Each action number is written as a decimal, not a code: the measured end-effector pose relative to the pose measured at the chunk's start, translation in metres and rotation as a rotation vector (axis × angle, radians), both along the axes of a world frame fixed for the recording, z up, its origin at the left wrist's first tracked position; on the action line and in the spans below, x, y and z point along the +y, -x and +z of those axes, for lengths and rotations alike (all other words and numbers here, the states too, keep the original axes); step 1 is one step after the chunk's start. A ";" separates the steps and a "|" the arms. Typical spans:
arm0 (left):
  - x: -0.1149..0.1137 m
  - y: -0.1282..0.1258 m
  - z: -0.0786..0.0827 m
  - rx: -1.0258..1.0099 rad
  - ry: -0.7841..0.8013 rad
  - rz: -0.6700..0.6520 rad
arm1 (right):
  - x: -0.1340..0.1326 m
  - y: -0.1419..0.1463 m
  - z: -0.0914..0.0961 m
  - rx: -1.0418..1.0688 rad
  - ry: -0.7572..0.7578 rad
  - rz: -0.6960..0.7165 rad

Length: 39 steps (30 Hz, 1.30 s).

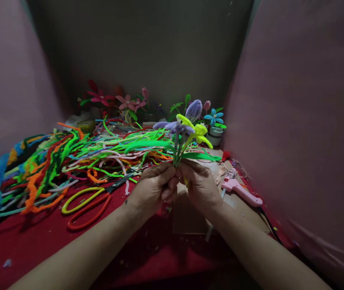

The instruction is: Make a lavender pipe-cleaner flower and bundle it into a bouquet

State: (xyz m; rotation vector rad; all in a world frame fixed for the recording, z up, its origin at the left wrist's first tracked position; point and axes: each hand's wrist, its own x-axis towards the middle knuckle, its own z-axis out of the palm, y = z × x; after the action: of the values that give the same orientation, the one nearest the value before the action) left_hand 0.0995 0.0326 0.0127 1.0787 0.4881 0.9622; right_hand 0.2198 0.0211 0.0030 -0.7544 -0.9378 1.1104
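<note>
Both hands meet at the middle of the view around the stems of a small bunch of pipe cleaner flowers (pixel 176 129). The bunch has a purple bud (pixel 194 110), an open purple bloom and a yellow flower (pixel 199 132), with long green leaves spreading to either side. My left hand (pixel 156 183) is closed, thumb and fingers pinching the stems from the left. From the right, my right hand (pixel 200 185) pinches the same stems just beside it. The lower stem ends are mostly hidden by the fingers.
A heap of coloured pipe cleaners (pixel 99 147) covers the left and back. Scissors (pixel 88 201) with yellow and red handles lie left of my hands. At right, a pink glue gun (pixel 242 189) rests on cardboard (pixel 190 219). Finished flowers (pixel 126 102) and a small pot (pixel 215 136) stand behind.
</note>
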 end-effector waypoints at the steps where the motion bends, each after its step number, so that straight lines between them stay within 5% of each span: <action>1: 0.002 0.001 -0.002 -0.053 0.061 -0.084 | 0.001 -0.002 -0.001 0.009 -0.011 0.050; 6: 0.006 0.007 -0.010 -0.162 0.231 -0.432 | 0.004 -0.011 -0.003 -0.016 -0.019 0.287; 11: 0.009 0.013 -0.003 -0.069 0.171 -0.540 | -0.003 -0.007 0.004 -0.019 -0.036 0.180; 13: 0.010 0.014 0.005 0.076 0.025 -0.447 | -0.004 -0.005 0.006 -0.018 -0.015 0.124; 17: 0.007 0.012 0.014 0.367 -0.355 -0.049 | -0.003 -0.004 0.006 -0.028 -0.028 0.082; 22: -0.005 0.004 0.007 0.443 -0.480 0.306 | -0.007 -0.003 -0.002 -0.056 -0.032 0.053; 28: -0.008 0.002 0.012 0.383 -0.305 0.196 | -0.008 0.001 -0.001 -0.128 -0.074 -0.107; 39: -0.001 0.007 0.011 0.414 -0.339 0.257 | -0.005 -0.012 0.006 -0.303 -0.132 0.123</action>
State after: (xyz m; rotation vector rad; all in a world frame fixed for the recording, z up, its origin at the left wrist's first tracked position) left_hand 0.0921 0.0318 0.0235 1.5625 0.8380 1.0727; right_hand 0.2314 0.0164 0.0091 -0.7774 -1.3160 1.0454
